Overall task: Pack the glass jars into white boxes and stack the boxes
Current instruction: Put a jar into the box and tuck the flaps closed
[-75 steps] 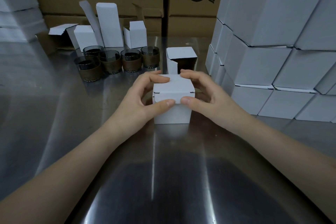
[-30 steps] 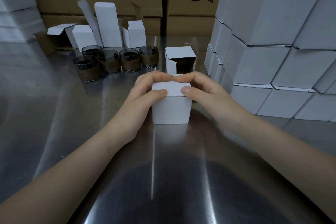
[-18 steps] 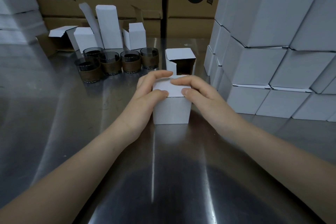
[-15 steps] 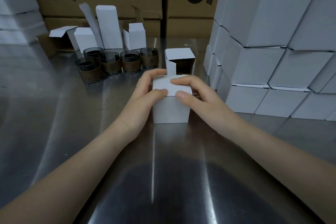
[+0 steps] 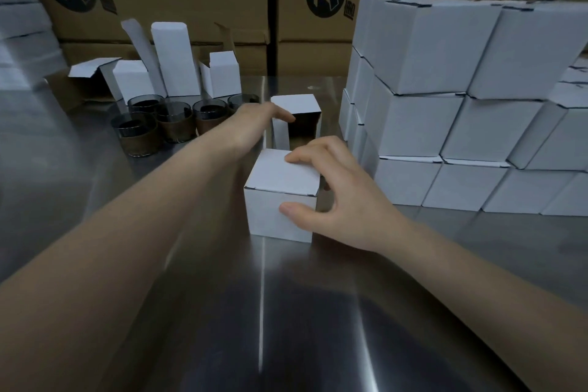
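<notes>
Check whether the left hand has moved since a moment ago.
Yes: the left hand left the closed box and reached back to the open box near the jars.

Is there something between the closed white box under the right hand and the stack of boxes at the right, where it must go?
Nothing visible does. Between the closed box and the stack only the table surface shows; the right hand gripping it is on that side.

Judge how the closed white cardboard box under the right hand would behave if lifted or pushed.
The closed white cardboard box should be stiff: its faces look flat under the right hand. Flat-bottomed on the steel table, it would likely slide rather than tip. Its contents are hidden; glass inside would add weight and fragility.
</notes>
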### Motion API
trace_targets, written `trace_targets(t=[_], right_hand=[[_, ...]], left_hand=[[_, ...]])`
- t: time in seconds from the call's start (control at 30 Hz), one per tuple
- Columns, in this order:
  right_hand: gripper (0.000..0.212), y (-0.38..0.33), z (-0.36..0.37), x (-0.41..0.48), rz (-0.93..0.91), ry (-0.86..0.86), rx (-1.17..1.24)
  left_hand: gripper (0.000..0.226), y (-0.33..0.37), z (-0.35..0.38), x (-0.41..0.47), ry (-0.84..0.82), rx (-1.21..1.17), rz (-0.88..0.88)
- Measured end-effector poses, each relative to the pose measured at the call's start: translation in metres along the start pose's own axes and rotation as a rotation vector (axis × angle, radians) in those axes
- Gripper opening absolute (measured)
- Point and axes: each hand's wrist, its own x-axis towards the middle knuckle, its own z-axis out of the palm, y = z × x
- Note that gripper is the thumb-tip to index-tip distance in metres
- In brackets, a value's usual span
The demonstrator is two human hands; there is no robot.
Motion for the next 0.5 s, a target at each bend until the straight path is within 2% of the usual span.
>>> trace_targets(t=[0.07,0.17,0.23,0.33,0.5], right_hand=[[0.057,0.000,0.000,0.000,-0.037,0.035,-0.037],[0.057,0.000,-0.001,0.000,-0.062,0.069,-0.098],[0.056,-0.001,-0.002,0.000,-0.068,0.081,-0.127],[0.057,-0.002,-0.002,-0.001,-0.069,0.091,-0.141],[0.057,-0.002,-0.004,-0.002,-0.078,0.112,-0.144]], left_hand=[[0.041,-0.004,0.005,0.009,-0.027,0.078,-0.052],[0.043,-0.010,0.013,0.019,-0.040,0.147,-0.020],[0.038,-0.006,0.016,0.024,0.016,0.124,-0.022],[0.017,-0.013,0.012,0.028,0.122,0.042,-0.051],[0.018,-0.033,0.001,0.019,0.325,-0.082,-0.056]])
